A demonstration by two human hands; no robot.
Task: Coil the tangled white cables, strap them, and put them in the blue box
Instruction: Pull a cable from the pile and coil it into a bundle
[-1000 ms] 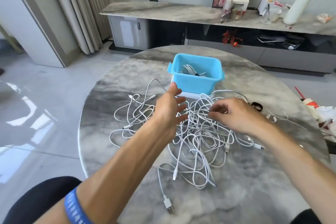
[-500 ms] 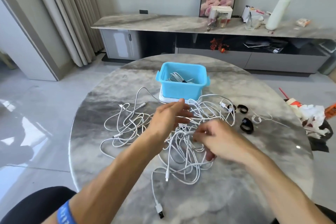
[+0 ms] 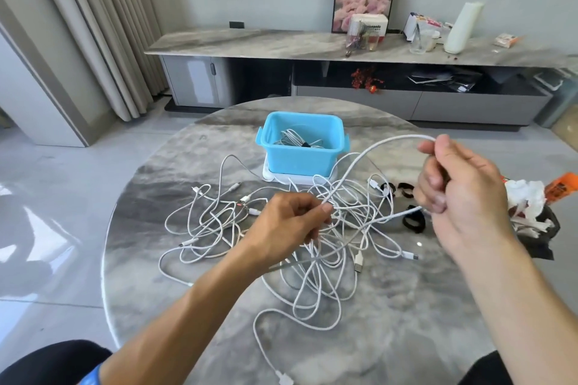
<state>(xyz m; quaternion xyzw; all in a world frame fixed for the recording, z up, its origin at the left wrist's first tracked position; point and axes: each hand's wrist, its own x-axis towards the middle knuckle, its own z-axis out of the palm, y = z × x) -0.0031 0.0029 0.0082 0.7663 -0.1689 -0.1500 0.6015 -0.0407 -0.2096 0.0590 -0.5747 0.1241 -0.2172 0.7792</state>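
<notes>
A tangle of white cables [image 3: 316, 272] sprawls over the middle of the round marble table [image 3: 391, 337]. My left hand [image 3: 291, 228] pinches one cable just above the pile. My right hand [image 3: 459, 194] is raised to the right and grips the same cable, which arcs between the two hands [image 3: 369, 153]. Behind the pile stands the blue box [image 3: 301, 162] on its white lid, with one strapped coil inside. Black straps [image 3: 413, 222] lie on the table, partly hidden behind my right hand.
Crumpled white paper and an orange wrapper [image 3: 528, 200] sit at the table's right edge. A long marble sideboard [image 3: 281, 44] with clutter runs along the back wall. Curtains hang at the left. The table's near edge lies close to my knees.
My right hand has risen and swung right, pulling a length of cable up out of the tangle. My left hand has closed onto that cable over the pile.
</notes>
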